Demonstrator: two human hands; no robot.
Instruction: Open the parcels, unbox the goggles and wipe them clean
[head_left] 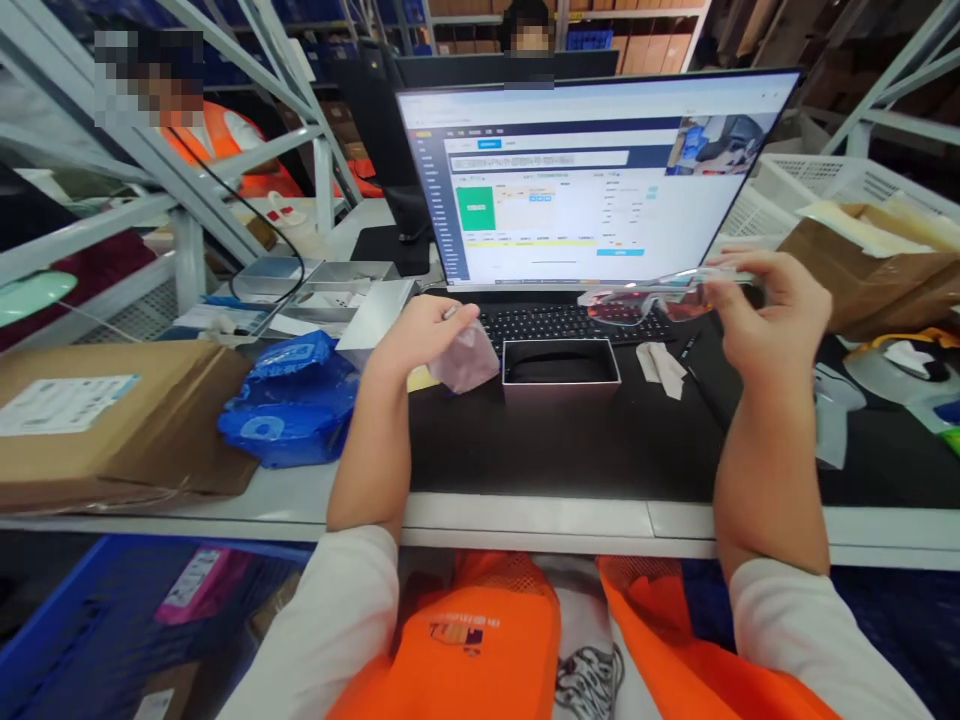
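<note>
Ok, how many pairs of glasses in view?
1: the pair of glasses in the right hand, in front of the monitor. Others may be hidden.

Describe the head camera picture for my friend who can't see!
Someone's right hand holds clear plastic glasses; the left hand holds a pale pink crumpled item. Between them, an open rectangular black-lined box sits in front of a black keyboard and a lit monitor.

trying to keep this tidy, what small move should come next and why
Perhaps set down the pink thing first: the left hand holds it while the right hand holds the glasses, so neither looks free for the open box.
</note>
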